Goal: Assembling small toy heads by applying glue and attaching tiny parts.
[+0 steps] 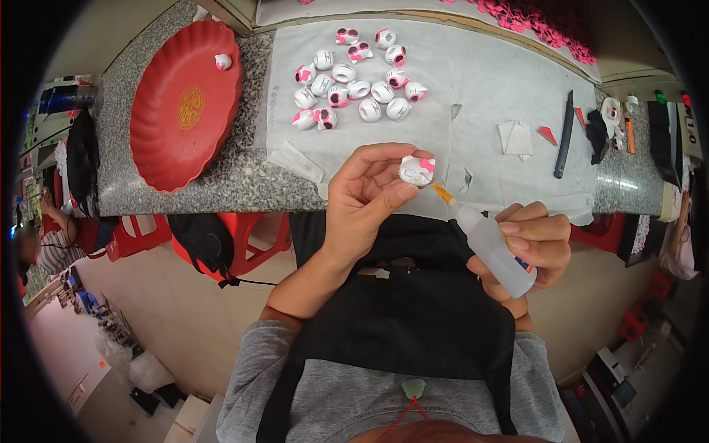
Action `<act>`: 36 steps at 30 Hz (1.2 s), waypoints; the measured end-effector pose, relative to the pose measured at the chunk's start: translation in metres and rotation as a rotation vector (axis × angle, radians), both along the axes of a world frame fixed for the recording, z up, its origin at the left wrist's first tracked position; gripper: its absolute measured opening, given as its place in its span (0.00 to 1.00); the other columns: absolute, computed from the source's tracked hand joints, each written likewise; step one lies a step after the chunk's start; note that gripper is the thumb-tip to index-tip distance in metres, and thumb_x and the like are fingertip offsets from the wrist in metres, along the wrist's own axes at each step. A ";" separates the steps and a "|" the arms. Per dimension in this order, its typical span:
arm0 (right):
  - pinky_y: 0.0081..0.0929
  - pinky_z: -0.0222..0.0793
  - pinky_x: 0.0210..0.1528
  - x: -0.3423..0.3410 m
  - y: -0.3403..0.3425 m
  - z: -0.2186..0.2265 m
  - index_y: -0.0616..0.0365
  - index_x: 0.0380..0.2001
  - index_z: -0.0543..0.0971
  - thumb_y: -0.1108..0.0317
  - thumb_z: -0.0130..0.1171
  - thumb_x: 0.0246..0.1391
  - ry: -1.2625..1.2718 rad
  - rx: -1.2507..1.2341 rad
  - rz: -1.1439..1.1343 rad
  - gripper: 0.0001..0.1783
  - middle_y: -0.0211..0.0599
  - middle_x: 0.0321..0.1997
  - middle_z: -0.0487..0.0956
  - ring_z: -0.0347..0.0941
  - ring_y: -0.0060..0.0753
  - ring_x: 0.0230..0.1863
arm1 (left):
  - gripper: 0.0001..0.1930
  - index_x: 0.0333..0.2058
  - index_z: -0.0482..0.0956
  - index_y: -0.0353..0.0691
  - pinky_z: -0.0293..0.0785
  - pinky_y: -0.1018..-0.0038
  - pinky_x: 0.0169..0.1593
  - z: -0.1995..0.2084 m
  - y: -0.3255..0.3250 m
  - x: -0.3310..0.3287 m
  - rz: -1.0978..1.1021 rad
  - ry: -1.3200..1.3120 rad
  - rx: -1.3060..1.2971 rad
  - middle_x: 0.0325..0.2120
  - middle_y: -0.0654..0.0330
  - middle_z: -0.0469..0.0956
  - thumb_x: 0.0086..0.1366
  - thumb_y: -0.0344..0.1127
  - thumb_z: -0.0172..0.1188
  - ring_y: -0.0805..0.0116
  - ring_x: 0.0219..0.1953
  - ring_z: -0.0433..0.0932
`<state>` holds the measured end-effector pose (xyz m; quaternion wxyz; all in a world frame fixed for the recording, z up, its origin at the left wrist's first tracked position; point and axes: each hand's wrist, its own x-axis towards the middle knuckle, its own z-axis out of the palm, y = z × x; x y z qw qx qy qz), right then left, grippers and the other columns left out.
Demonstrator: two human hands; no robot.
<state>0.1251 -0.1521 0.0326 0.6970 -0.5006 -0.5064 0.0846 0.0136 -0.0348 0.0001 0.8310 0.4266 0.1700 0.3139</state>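
Note:
Between the thumb and fingers of my left hand is a small white cat-shaped figurine head with a pink bow. My right hand grips a translucent white squeeze bottle, tilted so that its amber nozzle points at the lower right of the head. The nozzle tip is at or very near its surface; I cannot tell whether they touch. Beyond my hands, several more white-and-pink cat heads lie in a loose group on a white sheet. Some of them show a round hole.
A red scalloped tray with one white piece stands at the left on the granite counter. Right on the sheet are folded white paper, a red scrap and a dark slim tool. Many pink parts lie at the back.

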 end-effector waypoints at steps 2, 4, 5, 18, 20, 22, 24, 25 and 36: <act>0.22 0.65 0.23 0.003 -0.002 -0.001 0.59 0.27 0.70 0.77 0.67 0.20 -0.001 0.000 0.023 0.23 0.38 0.30 0.68 0.66 0.30 0.25 | 0.18 0.39 0.62 0.32 0.67 0.69 0.43 0.000 0.000 0.000 -0.005 0.002 -0.008 0.37 0.48 0.68 0.49 0.25 0.54 0.66 0.39 0.69; 0.23 0.65 0.23 0.003 -0.002 -0.001 0.59 0.28 0.70 0.76 0.67 0.21 -0.001 0.000 0.047 0.23 0.39 0.30 0.68 0.66 0.30 0.26 | 0.17 0.39 0.63 0.32 0.67 0.69 0.42 0.000 0.000 0.000 -0.006 0.004 -0.011 0.37 0.48 0.68 0.49 0.25 0.54 0.66 0.39 0.69; 0.23 0.65 0.23 0.003 -0.002 -0.001 0.59 0.27 0.70 0.76 0.67 0.22 0.005 -0.005 0.046 0.23 0.39 0.30 0.68 0.66 0.30 0.26 | 0.17 0.39 0.63 0.32 0.67 0.69 0.42 0.000 0.000 0.000 -0.005 0.004 -0.012 0.37 0.48 0.68 0.49 0.25 0.54 0.66 0.39 0.69; 0.22 0.65 0.23 -0.001 0.000 0.001 0.58 0.28 0.69 0.77 0.68 0.19 -0.035 -0.046 0.009 0.26 0.37 0.30 0.68 0.66 0.29 0.25 | 0.16 0.39 0.64 0.31 0.63 0.74 0.45 -0.005 0.000 -0.003 0.008 0.075 0.303 0.38 0.50 0.66 0.48 0.19 0.50 0.66 0.42 0.67; 0.22 0.64 0.23 -0.001 0.001 0.002 0.58 0.28 0.69 0.77 0.68 0.18 -0.039 -0.053 0.015 0.26 0.37 0.30 0.68 0.66 0.29 0.25 | 0.16 0.39 0.64 0.31 0.63 0.73 0.45 -0.005 0.000 -0.002 0.009 0.079 0.357 0.38 0.51 0.66 0.48 0.19 0.50 0.66 0.42 0.66; 0.21 0.64 0.23 0.000 0.001 0.002 0.58 0.27 0.69 0.77 0.68 0.18 -0.045 -0.061 0.021 0.25 0.37 0.29 0.68 0.67 0.30 0.25 | 0.16 0.38 0.67 0.31 0.64 0.79 0.41 -0.003 -0.001 0.000 0.064 0.057 0.310 0.37 0.54 0.67 0.47 0.19 0.53 0.70 0.39 0.67; 0.21 0.64 0.22 0.002 0.000 0.001 0.58 0.27 0.69 0.77 0.69 0.17 -0.053 -0.064 0.027 0.25 0.37 0.29 0.68 0.67 0.29 0.24 | 0.16 0.38 0.67 0.31 0.64 0.79 0.41 -0.003 0.000 0.000 0.065 0.072 0.308 0.37 0.54 0.67 0.47 0.19 0.53 0.70 0.39 0.67; 0.21 0.64 0.22 0.002 0.001 0.001 0.58 0.27 0.69 0.77 0.69 0.17 -0.052 -0.065 0.027 0.25 0.37 0.29 0.68 0.67 0.29 0.24 | 0.16 0.39 0.67 0.31 0.64 0.79 0.41 -0.003 0.001 0.000 0.066 0.087 0.305 0.37 0.54 0.67 0.47 0.19 0.53 0.70 0.39 0.67; 0.17 0.60 0.24 0.009 0.009 0.001 0.57 0.25 0.64 0.68 0.66 0.28 0.010 -0.137 -0.143 0.21 0.35 0.25 0.64 0.61 0.23 0.22 | 0.16 0.39 0.66 0.29 0.63 0.77 0.44 -0.002 0.013 -0.003 0.119 0.079 0.282 0.39 0.51 0.67 0.49 0.17 0.49 0.68 0.42 0.67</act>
